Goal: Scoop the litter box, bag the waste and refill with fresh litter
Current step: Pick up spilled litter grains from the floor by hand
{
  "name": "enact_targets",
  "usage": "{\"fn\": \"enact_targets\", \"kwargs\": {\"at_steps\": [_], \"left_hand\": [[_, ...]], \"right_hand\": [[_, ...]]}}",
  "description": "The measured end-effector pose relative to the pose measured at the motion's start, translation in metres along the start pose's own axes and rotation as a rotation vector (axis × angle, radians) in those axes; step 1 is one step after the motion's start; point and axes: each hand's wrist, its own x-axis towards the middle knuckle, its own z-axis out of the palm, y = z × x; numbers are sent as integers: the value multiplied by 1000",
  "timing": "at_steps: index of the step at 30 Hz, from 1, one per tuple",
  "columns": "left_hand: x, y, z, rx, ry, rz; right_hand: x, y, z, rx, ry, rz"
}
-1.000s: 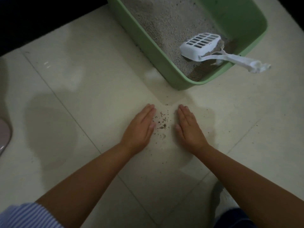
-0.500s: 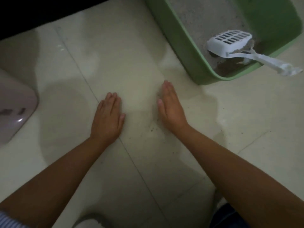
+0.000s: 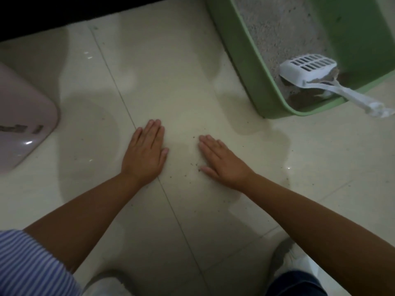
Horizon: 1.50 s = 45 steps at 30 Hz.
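Left hand [image 3: 145, 154] and right hand [image 3: 220, 161] flat on floor [image 3: 171, 82]; litter grains [image 3: 193, 165] faint.

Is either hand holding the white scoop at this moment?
No, the scoop lies in the green litter box, while the left hand and right hand lie flat and empty on the floor.

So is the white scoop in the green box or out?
In. The scoop sits in the litter box, with only its handle poking over the rim.
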Motion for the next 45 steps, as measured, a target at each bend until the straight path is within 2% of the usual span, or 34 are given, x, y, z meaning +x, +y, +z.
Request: {"fn": "enact_targets", "kwargs": {"at_steps": [2, 5, 11, 13, 17, 22, 25, 30, 37, 45], "left_hand": [[0, 0, -2, 4, -2, -1], [0, 1, -3, 8, -6, -4], [1, 0, -1, 5, -2, 0], [0, 0, -1, 7, 6, -5], [-1, -1, -1, 33, 19, -26], [2, 4, -7, 26, 33, -6], [8, 18, -8, 21, 40, 54], [7, 61, 8, 23, -27, 277], [30, 105, 16, 18, -29, 314], [62, 118, 15, -34, 81, 502]], "right_hand": [[-3, -1, -4, -33, -32, -18], [-9, 0, -8, -89, 8, -43], [16, -35, 2, -71, 238, -91], [34, -51, 8, -51, 142, -78], [40, -45, 3, -90, 31, 126], [1, -23, 5, -279, -91, 155], [-30, -11, 1, -273, -61, 184], [-63, 18, -18, -137, 168, 409], [-95, 37, 0, 43, 66, 607], [-101, 38, 9, 107, 52, 609]]}}
